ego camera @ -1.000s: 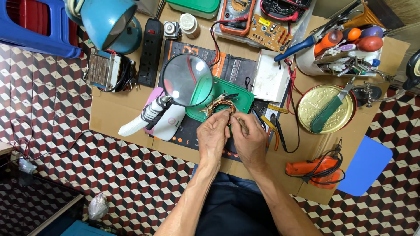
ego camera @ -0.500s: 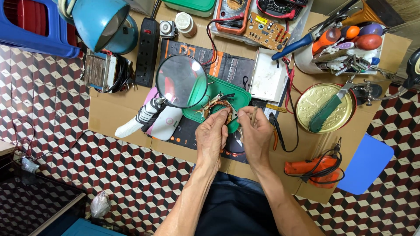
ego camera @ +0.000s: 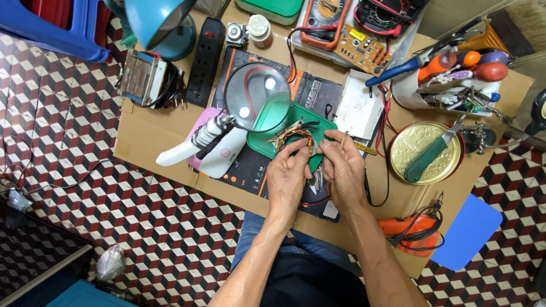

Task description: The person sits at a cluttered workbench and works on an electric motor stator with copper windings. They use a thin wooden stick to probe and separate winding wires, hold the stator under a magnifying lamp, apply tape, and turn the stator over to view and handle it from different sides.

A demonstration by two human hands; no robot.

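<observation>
My left hand point(ego camera: 288, 175) and my right hand point(ego camera: 343, 170) meet over the near edge of a green tray point(ego camera: 267, 136) on a cardboard work surface point(ego camera: 148, 142). Between the fingertips of both hands sits a small part wound with copper wire point(ego camera: 296, 135). My left fingers pinch it from the left. My right fingers pinch it from the right and also hold a thin stick-like tool point(ego camera: 343, 139). A round magnifying glass point(ego camera: 257, 96) with a white handle lies just left of the tray.
A gold round tin point(ego camera: 418, 149) with a green brush lies to the right, an orange tool point(ego camera: 412, 233) near the front edge. At the back are a multimeter point(ego camera: 321, 20), a circuit board point(ego camera: 361, 50), a black power strip point(ego camera: 206, 54), a blue lamp point(ego camera: 159, 20) and a tool holder point(ego camera: 449, 74).
Both hands have stayed together at the tray with the wire-wound part; the fingers shifted slightly. The view has drifted a little.
</observation>
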